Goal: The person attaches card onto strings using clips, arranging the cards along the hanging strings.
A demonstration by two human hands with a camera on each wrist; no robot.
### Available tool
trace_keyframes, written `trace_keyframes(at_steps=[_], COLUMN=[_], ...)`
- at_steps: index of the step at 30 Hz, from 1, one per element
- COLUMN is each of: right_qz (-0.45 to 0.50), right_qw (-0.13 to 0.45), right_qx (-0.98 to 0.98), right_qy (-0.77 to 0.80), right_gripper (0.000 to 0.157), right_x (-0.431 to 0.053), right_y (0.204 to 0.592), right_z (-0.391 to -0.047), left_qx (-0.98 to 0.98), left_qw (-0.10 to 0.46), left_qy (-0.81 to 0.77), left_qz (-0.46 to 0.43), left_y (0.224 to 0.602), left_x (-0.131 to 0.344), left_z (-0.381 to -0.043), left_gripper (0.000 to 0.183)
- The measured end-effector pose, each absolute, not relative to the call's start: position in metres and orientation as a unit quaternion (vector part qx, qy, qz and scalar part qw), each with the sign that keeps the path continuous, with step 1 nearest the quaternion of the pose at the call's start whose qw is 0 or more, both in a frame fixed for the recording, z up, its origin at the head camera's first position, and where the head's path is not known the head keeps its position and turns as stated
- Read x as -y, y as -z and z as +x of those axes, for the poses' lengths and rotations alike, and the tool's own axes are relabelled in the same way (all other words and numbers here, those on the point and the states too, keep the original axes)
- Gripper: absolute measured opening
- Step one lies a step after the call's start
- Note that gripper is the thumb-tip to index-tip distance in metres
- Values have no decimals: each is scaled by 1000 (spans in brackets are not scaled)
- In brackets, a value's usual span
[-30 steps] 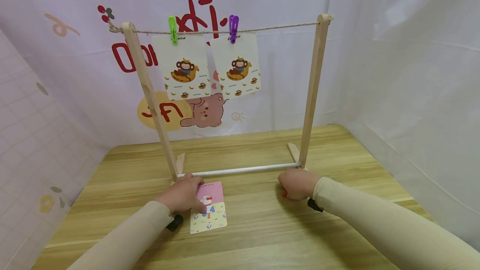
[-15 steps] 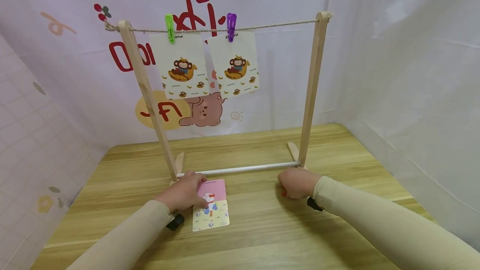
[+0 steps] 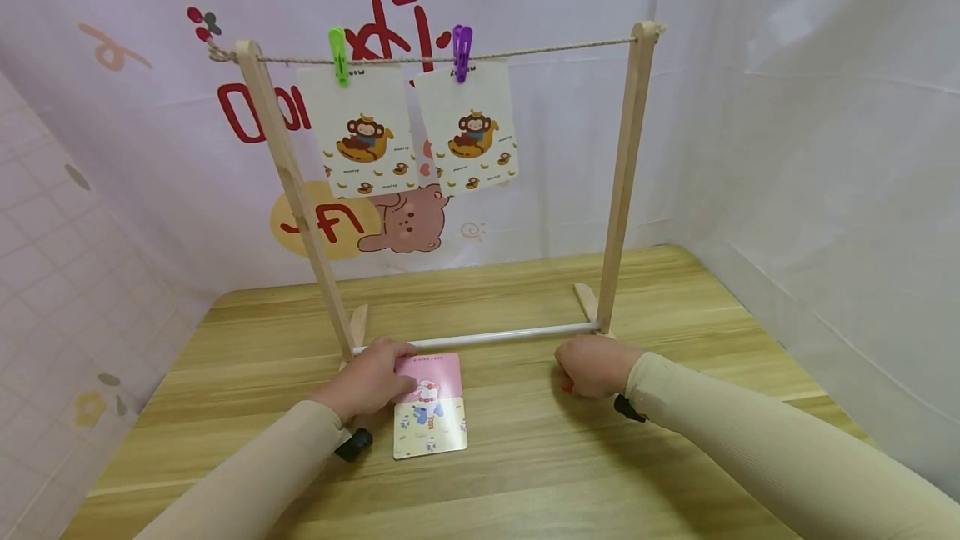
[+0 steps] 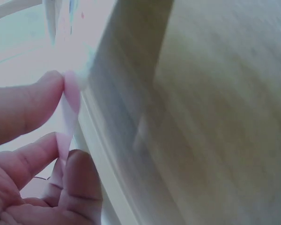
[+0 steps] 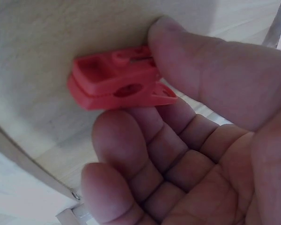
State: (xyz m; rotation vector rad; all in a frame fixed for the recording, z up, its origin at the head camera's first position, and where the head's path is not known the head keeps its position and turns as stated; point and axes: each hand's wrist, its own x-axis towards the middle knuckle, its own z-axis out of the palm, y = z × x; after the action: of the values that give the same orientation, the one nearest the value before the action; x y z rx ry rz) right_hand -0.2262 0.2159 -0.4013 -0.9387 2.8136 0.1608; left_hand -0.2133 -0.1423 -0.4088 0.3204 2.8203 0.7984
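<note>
A white printed sheet hangs behind the bench, which carries a wooden rack. From the rack's cord hang two monkey cards, one under a green clip, the other under a purple clip. In front of the rack's white rod, near its left end, is the rabbit card: rounded corners, pink on the far half, pale yellow on the near half, a white rabbit across the join. The left grip is clamped on its left edge, thumb on the printed face. The right grip, by the rack's right foot, pinches a red clip, plastic, with a hole through its middle.

Against half a second ago, the rabbit card has shifted a little to the right and slightly nearer the white rod, and its face catches more light; the right grip has stayed put.

The rabbit card's long axis runs from the white rod toward the person, pink end away. The red clip lies nearly lengthwise across the right wrist view, its closed biting end pointing left, away from the thumb.
</note>
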Motion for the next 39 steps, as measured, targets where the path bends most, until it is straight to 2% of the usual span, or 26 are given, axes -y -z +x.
trace_keyframes(at_steps=[8, 21, 31, 39], right_qz=[-317, -314, -315, -317], right_qw=[85, 90, 84, 79], right_qx=[-943, -944, -945, -945], right_qy=[-50, -43, -31, -29], right_gripper=[33, 33, 35, 34], right_x=[-215, -215, -216, -216], right_y=[398, 397, 397, 397], right_z=[-225, -223, -222, -220], left_qx=[-933, -932, -924, -909], left_qw=[99, 79, 74, 77], left_qy=[-334, -342, -369, -405], left_qz=[93, 87, 64, 54], left_y=[413, 413, 411, 408], left_x=[141, 136, 135, 134], left_z=[-217, -214, -216, -217], left_gripper=[39, 27, 33, 23])
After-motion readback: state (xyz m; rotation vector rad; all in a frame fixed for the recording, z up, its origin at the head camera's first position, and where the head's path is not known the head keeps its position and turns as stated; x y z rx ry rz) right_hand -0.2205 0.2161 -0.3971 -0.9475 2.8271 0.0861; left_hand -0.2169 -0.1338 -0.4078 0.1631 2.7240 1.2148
